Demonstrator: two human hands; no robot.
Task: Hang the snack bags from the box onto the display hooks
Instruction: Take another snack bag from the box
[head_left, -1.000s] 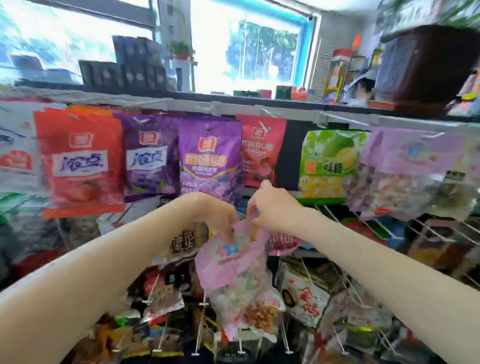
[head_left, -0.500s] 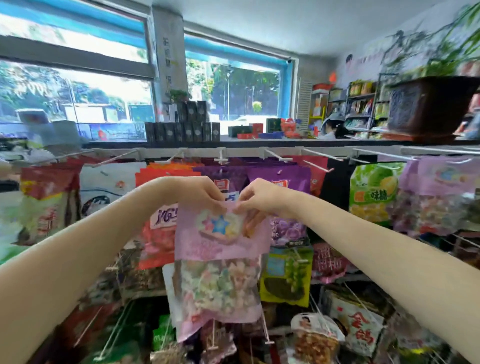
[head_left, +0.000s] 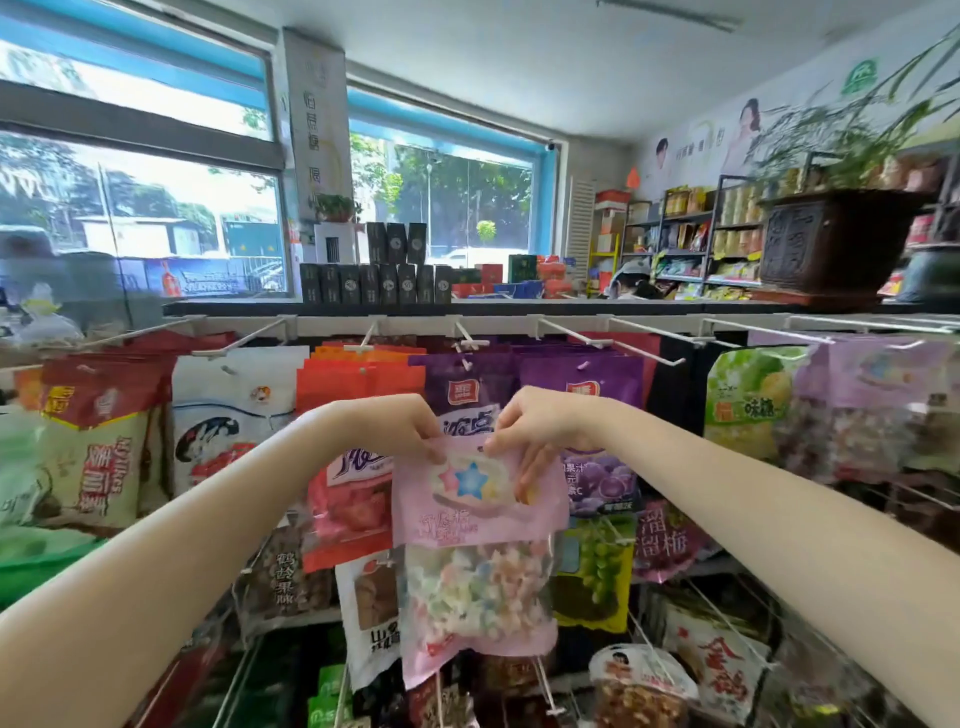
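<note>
Hands (head_left: 400, 423) (head_left: 535, 421) on glossy pink bag (head_left: 478, 525)

A row of dark boxes (head_left: 375, 283) stands in two tiers on the ledge before the wide windows (head_left: 140, 218), with a small potted plant (head_left: 334, 207) just behind them. To the right, a large dark carved planter (head_left: 831, 241) holds long green leaves, and stocked shelves (head_left: 698, 236) line the far wall beneath posters (head_left: 727, 137).

Bright blue-framed windows (head_left: 140, 208); stocked shelves (head_left: 691, 239) along right wall
</note>
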